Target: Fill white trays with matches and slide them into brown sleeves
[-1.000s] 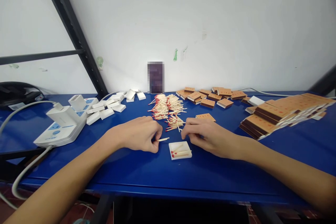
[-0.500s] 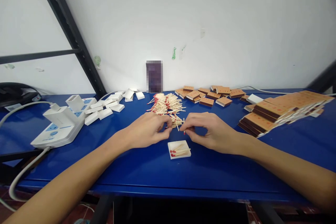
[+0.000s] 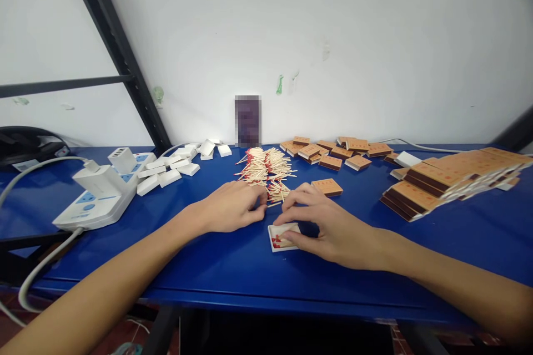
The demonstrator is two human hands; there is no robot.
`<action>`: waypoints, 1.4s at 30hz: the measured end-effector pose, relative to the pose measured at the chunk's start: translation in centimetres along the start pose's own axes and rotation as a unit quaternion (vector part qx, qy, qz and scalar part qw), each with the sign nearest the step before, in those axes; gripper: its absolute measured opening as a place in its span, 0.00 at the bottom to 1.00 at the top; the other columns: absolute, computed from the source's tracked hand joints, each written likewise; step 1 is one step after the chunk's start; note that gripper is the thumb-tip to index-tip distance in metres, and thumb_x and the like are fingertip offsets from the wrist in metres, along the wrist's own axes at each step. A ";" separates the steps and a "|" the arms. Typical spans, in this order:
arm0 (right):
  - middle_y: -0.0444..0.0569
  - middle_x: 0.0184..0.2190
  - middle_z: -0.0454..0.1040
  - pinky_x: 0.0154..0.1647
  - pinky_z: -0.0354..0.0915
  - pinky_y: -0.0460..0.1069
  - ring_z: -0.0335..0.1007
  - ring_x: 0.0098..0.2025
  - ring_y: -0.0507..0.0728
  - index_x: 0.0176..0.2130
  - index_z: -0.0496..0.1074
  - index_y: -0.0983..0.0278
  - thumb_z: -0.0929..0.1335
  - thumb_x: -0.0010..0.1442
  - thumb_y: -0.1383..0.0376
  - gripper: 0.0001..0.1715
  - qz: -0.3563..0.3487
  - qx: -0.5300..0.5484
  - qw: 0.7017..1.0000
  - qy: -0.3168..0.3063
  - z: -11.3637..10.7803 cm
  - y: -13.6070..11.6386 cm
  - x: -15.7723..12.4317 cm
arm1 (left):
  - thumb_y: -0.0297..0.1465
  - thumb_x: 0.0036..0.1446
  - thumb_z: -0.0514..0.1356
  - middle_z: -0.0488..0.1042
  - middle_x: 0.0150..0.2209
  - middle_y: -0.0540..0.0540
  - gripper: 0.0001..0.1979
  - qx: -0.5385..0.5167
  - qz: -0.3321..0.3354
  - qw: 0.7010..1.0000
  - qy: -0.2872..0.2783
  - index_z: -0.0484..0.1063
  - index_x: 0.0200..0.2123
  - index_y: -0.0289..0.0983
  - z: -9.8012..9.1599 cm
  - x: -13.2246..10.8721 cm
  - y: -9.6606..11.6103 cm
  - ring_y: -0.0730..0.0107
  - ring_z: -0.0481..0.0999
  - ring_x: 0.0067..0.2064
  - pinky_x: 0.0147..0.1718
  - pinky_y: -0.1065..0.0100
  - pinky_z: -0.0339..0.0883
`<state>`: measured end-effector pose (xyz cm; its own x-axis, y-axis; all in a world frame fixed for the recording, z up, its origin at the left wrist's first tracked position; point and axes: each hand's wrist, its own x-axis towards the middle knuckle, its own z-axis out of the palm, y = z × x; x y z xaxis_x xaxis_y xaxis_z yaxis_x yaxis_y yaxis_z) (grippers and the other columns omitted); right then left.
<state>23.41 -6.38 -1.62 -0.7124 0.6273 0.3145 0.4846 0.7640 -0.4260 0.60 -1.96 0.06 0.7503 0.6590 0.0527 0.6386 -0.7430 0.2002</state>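
Note:
A small white matchbox tray (image 3: 271, 239) lies on the blue table, with several red-tipped matches (image 3: 280, 241) inside. My right hand (image 3: 328, 230) is over the tray's right side; its thumb and fingers are apart, the thumb at the matches and the index finger above the far rim. My left hand (image 3: 233, 208) rests at the near left of a loose heap of matches (image 3: 266, 169). Its fingers are curled with thumb and index close together, and whatever they may hold is hidden. Behind my right hand lies a single orange matchbox (image 3: 328, 187).
White trays (image 3: 169, 177) are piled at the left beside a power strip (image 3: 89, 208) with plugs and cables. Orange matchboxes (image 3: 308, 151) lie scattered at the back, and stacked ones (image 3: 433, 177) stand at the right. A pixelated dark rectangle (image 3: 249, 121) leans against the wall.
My right hand has come from the near edge of the match heap down over the tray, and its fingers have parted. The single matchbox behind it has come into sight. My left hand has barely shifted.

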 end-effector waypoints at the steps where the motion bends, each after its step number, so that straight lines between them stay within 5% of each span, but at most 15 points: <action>1: 0.50 0.40 0.72 0.47 0.62 0.56 0.64 0.45 0.59 0.42 0.75 0.59 0.65 0.65 0.61 0.10 0.000 -0.003 1.000 0.012 -0.2 0.1 0.0 | 0.31 0.58 0.55 0.69 0.23 0.53 0.05 -0.029 0.000 1.000 0.000 0.69 0.33 0.37 -0.3 -0.1 0.2 0.74 0.65 0.24 0.25 0.71 0.53; 7: 0.48 0.38 0.72 0.41 0.62 0.52 0.67 0.40 0.56 0.41 0.70 0.61 0.64 0.62 0.67 0.06 -0.006 -0.022 1.000 0.016 -2.0 1.0 -0.2 | 0.32 0.55 0.58 0.63 0.19 0.57 0.05 -0.164 0.026 0.985 -0.046 0.72 0.30 0.37 -0.6 -0.2 1.9 0.79 0.61 0.21 0.23 0.74 0.54; 12: 0.49 0.41 0.71 0.41 0.64 0.51 0.67 0.41 0.56 0.45 0.67 0.61 0.65 0.64 0.63 0.09 -0.011 0.017 0.998 -0.057 -1.5 1.3 -0.1 | 0.34 0.54 0.59 0.60 0.19 0.57 0.06 -0.119 0.041 0.991 -0.040 0.69 0.32 0.37 -0.1 -0.2 2.3 0.78 0.59 0.20 0.21 0.72 0.50; 19: 0.48 0.40 0.71 0.43 0.63 0.51 0.65 0.40 0.55 0.45 0.67 0.62 0.64 0.65 0.63 0.08 -0.013 0.057 0.996 -0.070 -0.2 1.7 0.0 | 0.52 0.49 0.63 0.61 0.21 0.56 0.22 -0.018 0.061 0.998 -0.016 0.67 0.31 0.38 0.4 -0.4 1.8 0.75 0.57 0.21 0.22 0.69 0.49; 24: 0.48 0.39 0.70 0.43 0.61 0.52 0.63 0.39 0.55 0.44 0.66 0.62 0.62 0.67 0.61 0.08 -0.003 0.049 0.996 -0.076 -0.2 1.5 0.2 | 0.50 0.51 0.62 0.63 0.21 0.55 0.20 0.002 0.077 0.997 -0.017 0.67 0.29 0.38 0.7 -0.3 1.5 0.75 0.59 0.22 0.23 0.69 0.49; 32: 0.52 0.39 0.71 0.41 0.61 0.56 0.64 0.39 0.60 0.46 0.68 0.64 0.69 0.58 0.56 0.18 -0.018 -0.104 0.994 -0.027 -0.1 1.2 -0.1 | 0.43 0.54 0.59 0.73 0.29 0.51 0.15 0.109 0.164 0.974 0.114 0.70 0.38 0.38 1.0 -0.4 1.1 0.68 0.71 0.30 0.28 0.66 0.58; 36: 0.52 0.39 0.71 0.41 0.60 0.55 0.65 0.39 0.59 0.45 0.70 0.65 0.69 0.58 0.58 0.18 -0.052 -0.121 0.991 -0.017 0.3 1.2 -0.1 | 0.48 0.54 0.58 0.72 0.28 0.50 0.19 0.110 0.189 0.970 0.104 0.70 0.35 0.37 0.6 -0.6 1.0 0.69 0.70 0.28 0.28 0.66 0.58; 42: 0.53 0.43 0.72 0.44 0.60 0.55 0.67 0.42 0.60 0.47 0.69 0.64 0.68 0.59 0.50 0.23 -0.068 -0.099 0.992 -0.048 -0.2 1.2 -0.3 | 0.37 0.64 0.49 0.74 0.29 0.49 0.15 0.099 0.101 0.985 0.103 0.71 0.34 0.36 0.6 -0.1 -0.3 0.70 0.71 0.30 0.30 0.68 0.60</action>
<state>24.30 -5.60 -2.01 -0.8185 0.5067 0.2708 0.4647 0.8610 -0.2065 0.44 -1.89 -0.60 0.8282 0.4894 0.2730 0.5155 -0.8564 -0.0287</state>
